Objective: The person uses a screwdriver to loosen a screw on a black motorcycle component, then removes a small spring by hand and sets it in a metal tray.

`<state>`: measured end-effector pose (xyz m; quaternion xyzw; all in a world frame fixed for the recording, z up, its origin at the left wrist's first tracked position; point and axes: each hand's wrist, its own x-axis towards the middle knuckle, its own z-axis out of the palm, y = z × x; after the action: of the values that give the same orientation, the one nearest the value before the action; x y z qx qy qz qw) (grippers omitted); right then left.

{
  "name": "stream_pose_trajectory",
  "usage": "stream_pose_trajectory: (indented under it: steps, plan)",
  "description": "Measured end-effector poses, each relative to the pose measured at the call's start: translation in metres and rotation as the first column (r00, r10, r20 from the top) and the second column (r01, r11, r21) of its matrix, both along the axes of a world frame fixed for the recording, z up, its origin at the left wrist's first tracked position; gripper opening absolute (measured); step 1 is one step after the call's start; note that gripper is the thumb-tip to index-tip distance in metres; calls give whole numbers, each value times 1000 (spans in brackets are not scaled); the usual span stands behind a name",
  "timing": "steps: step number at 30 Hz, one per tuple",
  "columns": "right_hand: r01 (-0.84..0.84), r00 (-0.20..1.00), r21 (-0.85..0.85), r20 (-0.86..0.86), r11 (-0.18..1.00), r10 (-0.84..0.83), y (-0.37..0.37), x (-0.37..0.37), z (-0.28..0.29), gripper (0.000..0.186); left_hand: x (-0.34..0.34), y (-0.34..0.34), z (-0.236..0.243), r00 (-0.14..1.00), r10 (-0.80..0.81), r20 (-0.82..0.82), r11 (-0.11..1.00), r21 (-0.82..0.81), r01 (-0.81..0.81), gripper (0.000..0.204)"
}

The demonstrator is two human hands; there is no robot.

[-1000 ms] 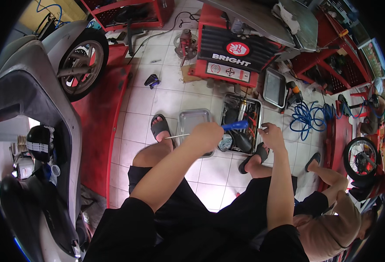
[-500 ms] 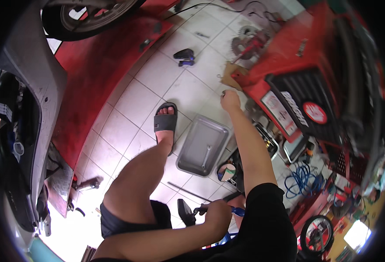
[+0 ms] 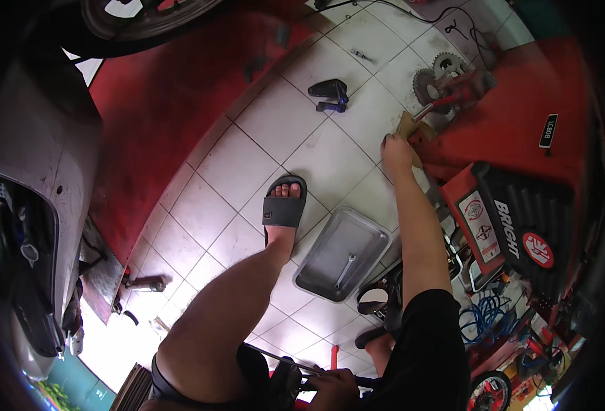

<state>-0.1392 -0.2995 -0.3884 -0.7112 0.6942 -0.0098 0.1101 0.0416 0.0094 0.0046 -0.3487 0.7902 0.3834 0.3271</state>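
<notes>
My right hand (image 3: 397, 152) reaches forward with its fingers closed at the edge of a piece of brown cardboard (image 3: 404, 127), beside the red cabinet. Low in the view, my left hand (image 3: 336, 390) is wrapped round the stem of a black motorcycle side mirror (image 3: 286, 376), partly hidden by my leg and the dark surroundings. A thin long rod (image 3: 282, 358) runs out from that same hand; whether it is also gripped I cannot tell. Between my foot and right forearm, a grey metal tray (image 3: 307, 272) lies on the tiles with a wrench (image 3: 345, 270) in it.
A black and purple mirror (image 3: 330, 89) lies ahead on the tiled floor. Gears (image 3: 426, 89) and a red tool with a chrome shaft (image 3: 422, 112) are by the red cabinet (image 3: 522, 103). Left is a red platform (image 3: 172, 116) under a motorcycle; right, a blue coiled hose (image 3: 484, 318).
My right hand has come up to the cardboard, which now stands more tilted. My left hand has dropped lower with the mirror. The whole view has shifted.
</notes>
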Motion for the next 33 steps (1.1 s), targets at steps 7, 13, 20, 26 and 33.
stream_pose_trajectory:
  steps: [7, 13, 20, 26, 33]
  plan:
    - [213, 974, 78, 57, 974, -218, 105, 22, 38, 22, 3, 58, -24, 985, -118, -126, 984, -148, 99, 27]
    - [40, 964, 224, 248, 974, -97, 258, 7, 162, 22, 12, 64, -6, 910, -295, -292, 955, -117, 272, 23]
    - [661, 724, -15, 278, 750, -632, 419, -93, 348, 32, -10, 34, 11, 815, -506, -284, 855, -295, 428, 23]
    - [671, 517, -741, 444, 24, -732, 619, -149, 657, 24, -35, 60, 7, 735, -670, -105, 713, -364, 599, 21]
    - [-623, 278, -782, -208, -11, -938, 794, -3, 955, 18, -11, 45, -65, 706, -706, 59, 672, -262, 693, 35]
